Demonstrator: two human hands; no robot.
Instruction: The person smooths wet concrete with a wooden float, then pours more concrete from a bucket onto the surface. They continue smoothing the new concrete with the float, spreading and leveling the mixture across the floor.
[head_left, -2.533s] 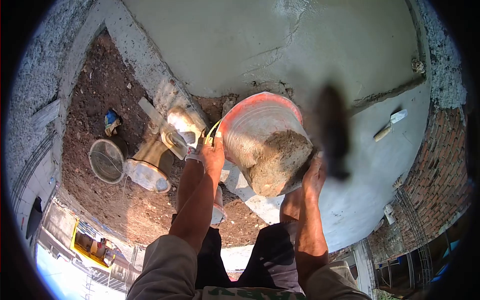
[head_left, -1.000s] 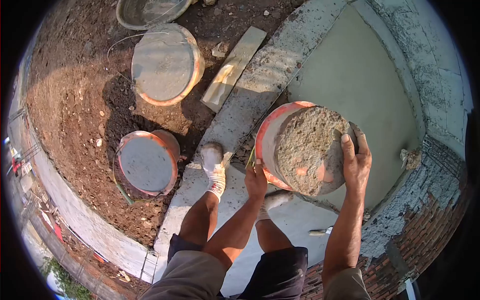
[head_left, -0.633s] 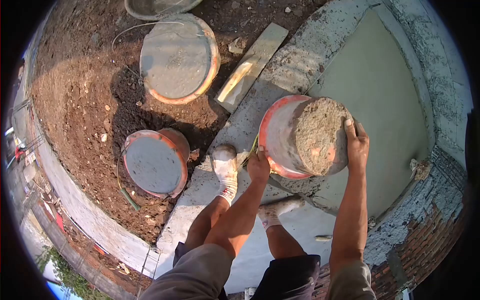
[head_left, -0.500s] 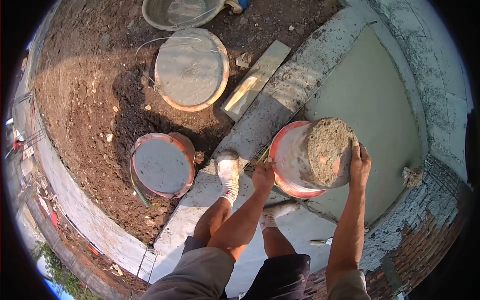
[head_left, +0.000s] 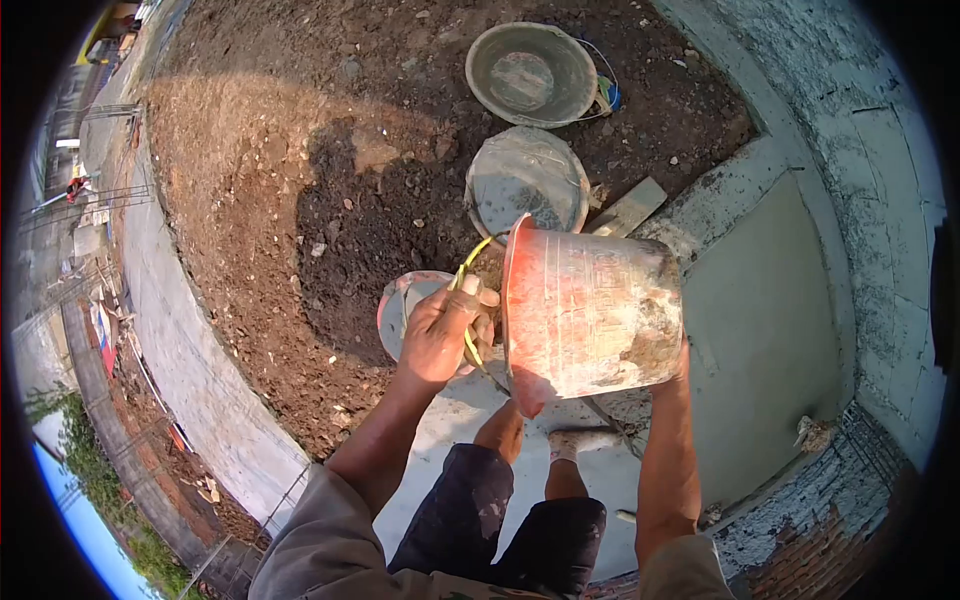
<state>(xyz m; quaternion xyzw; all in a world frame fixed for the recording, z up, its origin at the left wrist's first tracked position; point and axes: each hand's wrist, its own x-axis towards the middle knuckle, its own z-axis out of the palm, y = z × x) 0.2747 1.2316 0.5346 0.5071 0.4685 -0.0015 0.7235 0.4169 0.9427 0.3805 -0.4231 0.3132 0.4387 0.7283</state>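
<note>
A red bucket (head_left: 590, 310), smeared with pale cement, is held up on its side with its mouth facing left. My left hand (head_left: 447, 328) is closed round its yellow-green handle (head_left: 466, 262) beside the rim. At the base end, my right hand (head_left: 678, 372) holds the bucket from below; its fingers are mostly hidden behind the bucket. The inside of the bucket cannot be seen. Below and behind my left hand stands another bucket (head_left: 392, 310) with grey mix in it, partly covered.
A bucket full of wet mix (head_left: 528, 165) and a dark basin (head_left: 492, 52) stand on the brown soil (head_left: 250, 180). A board (head_left: 628, 208) lies beside them. Smooth wet cement (head_left: 770, 330) spreads to the right, bordered by a rough wall (head_left: 880, 240).
The bucket has been lifted and turned from bottom-up onto its side, mouth left. My left hand has moved left with the handle; my right hand has slipped under the base. The view has shifted.
</note>
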